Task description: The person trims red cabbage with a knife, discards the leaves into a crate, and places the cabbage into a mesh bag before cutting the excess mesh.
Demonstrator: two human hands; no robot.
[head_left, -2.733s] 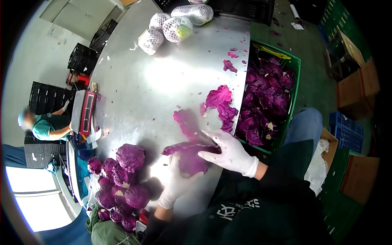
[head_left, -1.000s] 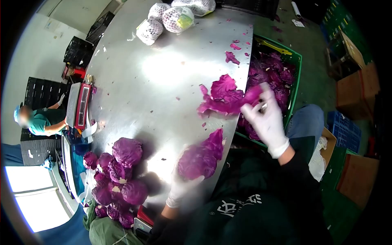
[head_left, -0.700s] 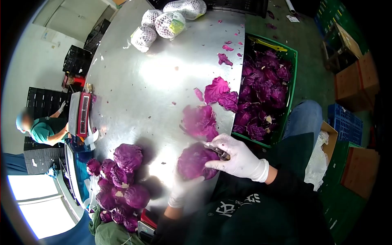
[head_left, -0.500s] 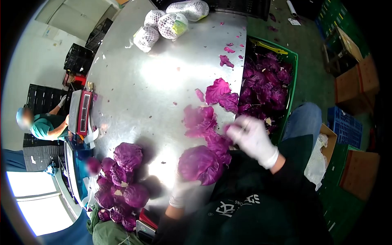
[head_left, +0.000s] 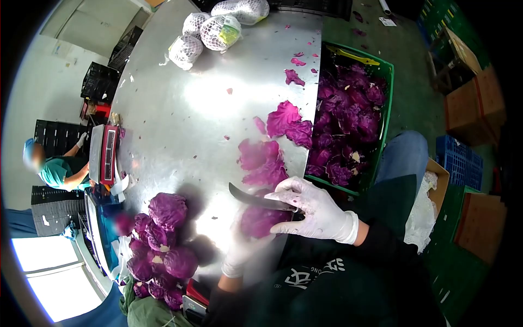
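In my gloved right hand (head_left: 321,213) is a knife (head_left: 256,201), its curved blade reaching left across the top of a red cabbage (head_left: 259,222). That cabbage sits at the table's near edge, with my gloved left hand (head_left: 242,250), blurred, gripping its left and near side. Right-hand fingers also come close to the cabbage's right side. Just beyond the blade lie loose purple leaves (head_left: 264,163), and farther off are more torn leaves (head_left: 289,122).
A green crate (head_left: 389,109) full of leaves stands right of the metal table (head_left: 174,131). Several cabbages (head_left: 169,210) are piled at left, near a red scale (head_left: 109,152). Net-wrapped cabbages (head_left: 220,31) lie at the far end. A person (head_left: 57,169) works across the table.
My right hand has moved left and down from beside the crate to the cabbage, and the knife blade now shows over it. The view has shifted slightly.
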